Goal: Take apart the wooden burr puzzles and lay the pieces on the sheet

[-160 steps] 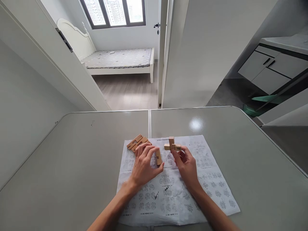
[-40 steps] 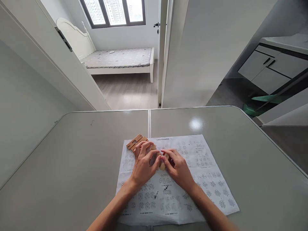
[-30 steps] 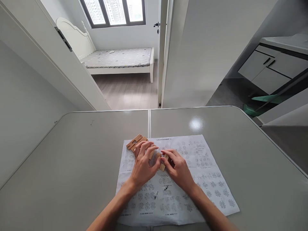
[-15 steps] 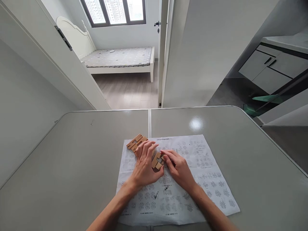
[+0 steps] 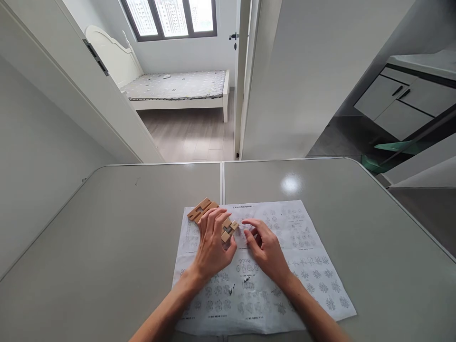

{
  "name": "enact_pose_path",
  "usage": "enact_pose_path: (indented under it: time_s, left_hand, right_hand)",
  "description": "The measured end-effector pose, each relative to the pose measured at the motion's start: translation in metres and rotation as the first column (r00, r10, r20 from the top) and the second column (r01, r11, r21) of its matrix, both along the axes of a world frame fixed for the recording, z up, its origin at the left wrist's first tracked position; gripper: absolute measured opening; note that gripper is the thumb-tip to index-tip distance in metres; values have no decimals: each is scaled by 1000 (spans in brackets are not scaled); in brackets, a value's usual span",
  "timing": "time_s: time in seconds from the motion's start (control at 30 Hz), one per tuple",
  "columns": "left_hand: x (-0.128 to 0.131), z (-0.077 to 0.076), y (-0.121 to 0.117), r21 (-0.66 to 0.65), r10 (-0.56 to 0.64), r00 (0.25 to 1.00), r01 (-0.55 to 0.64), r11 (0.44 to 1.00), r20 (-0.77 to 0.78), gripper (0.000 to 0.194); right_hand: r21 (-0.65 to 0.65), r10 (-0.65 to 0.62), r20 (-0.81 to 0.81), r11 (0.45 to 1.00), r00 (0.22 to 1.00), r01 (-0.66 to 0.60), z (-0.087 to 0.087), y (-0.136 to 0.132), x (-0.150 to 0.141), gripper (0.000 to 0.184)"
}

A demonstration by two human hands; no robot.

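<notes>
My left hand (image 5: 213, 237) curls round a small cluster of notched wooden puzzle blocks (image 5: 228, 232), its thumb at their near side and its fingers over the far side. Where those fingers meet the wood is partly hidden. Just right of the cluster is my right hand (image 5: 265, 244), thumb and forefinger apart with nothing between them. Beyond my left fingers, more notched wooden blocks (image 5: 201, 209) lie side by side, partly covered by that hand. Under everything spreads a creased instruction sheet (image 5: 263, 304) printed with small diagrams.
The grey table (image 5: 89, 247) has a seam running through its middle. Past its far edge, a doorway opens on a bed (image 5: 178, 85) beneath a window. White cabinets (image 5: 402, 99) and a green object (image 5: 372, 164) are at the right.
My right fingers have come off the block cluster and parted. The cluster has shifted slightly left and away from me, toward my left palm.
</notes>
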State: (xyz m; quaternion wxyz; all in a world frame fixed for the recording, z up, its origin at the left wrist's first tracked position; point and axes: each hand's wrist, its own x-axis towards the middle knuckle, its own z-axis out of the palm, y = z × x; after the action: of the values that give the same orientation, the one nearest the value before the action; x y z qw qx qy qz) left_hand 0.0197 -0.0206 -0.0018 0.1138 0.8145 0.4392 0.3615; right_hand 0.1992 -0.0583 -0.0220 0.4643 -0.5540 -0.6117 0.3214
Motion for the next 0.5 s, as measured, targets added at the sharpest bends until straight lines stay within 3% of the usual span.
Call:
enact_pose_path:
  time_s: [0.1,0.2,0.33,0.5]
  left_hand:
    - [0,-1,-3,80,-56,997,51,995,57,43]
    - [0,-3,-9,101,-204,976,196,975,77,30]
    - [3,-7,-19,-49,-355,934,356,933,38,30]
    - [4,-6,-21,-246,-433,901,414,876,-27,33]
  right_hand:
    - [-2,-4,-22,1000,1000,4,0,0,0,21]
    - [-8,-13,-23,1000,1000,13,0,-1,1,18]
    - [-21,-17,-7,1000,1000,17,0,-1,1,17]
    - [-26,8,-23,1000,1000,-9,0,-1,2,18]
